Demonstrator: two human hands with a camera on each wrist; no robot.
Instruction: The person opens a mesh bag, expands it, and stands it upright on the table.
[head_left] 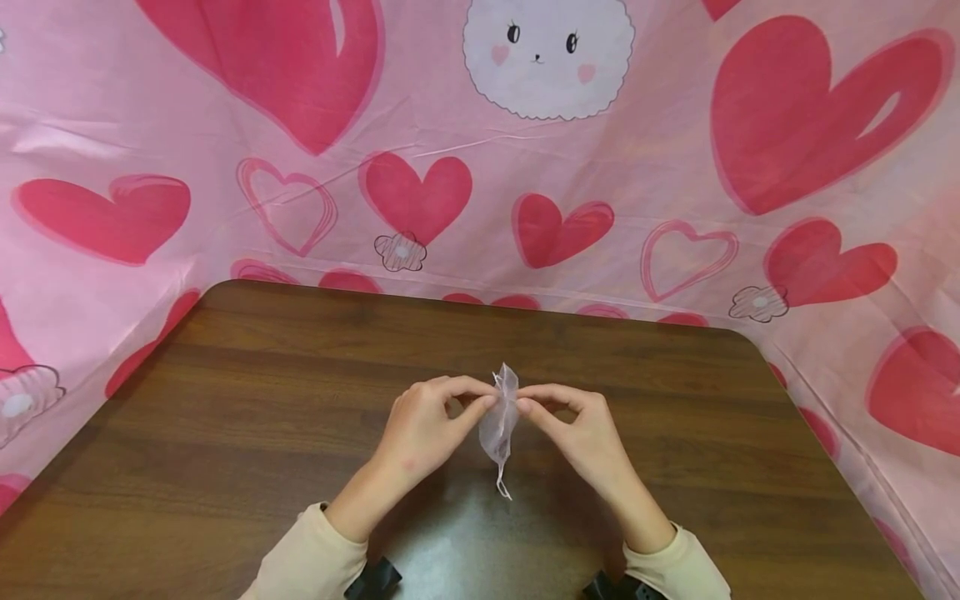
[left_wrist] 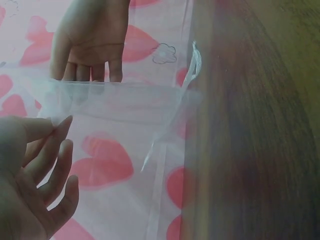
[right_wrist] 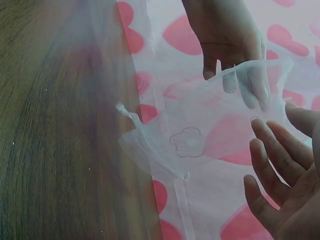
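Observation:
A small sheer white mesh bag [head_left: 498, 423] hangs above the table between both hands, its looped cord dangling at the lower end. My left hand [head_left: 426, 423] pinches one side between thumb and index finger. From the other side my right hand [head_left: 583, 429] pinches it the same way. In the left wrist view the translucent bag [left_wrist: 120, 102] stretches out from the left fingertips, with a white cord [left_wrist: 192, 70] at its far end. The right wrist view shows the mesh [right_wrist: 200, 110] spread wide, the other fingers of the right hand [right_wrist: 285, 170] loosely bent below it.
The brown wooden table [head_left: 262, 375] lies beneath the hands. Behind and at both sides of it hangs a pink cloth [head_left: 420, 100] with red hearts. Black wrist-worn devices [head_left: 375, 578] show at the lower edge by the cream sleeves [head_left: 311, 554].

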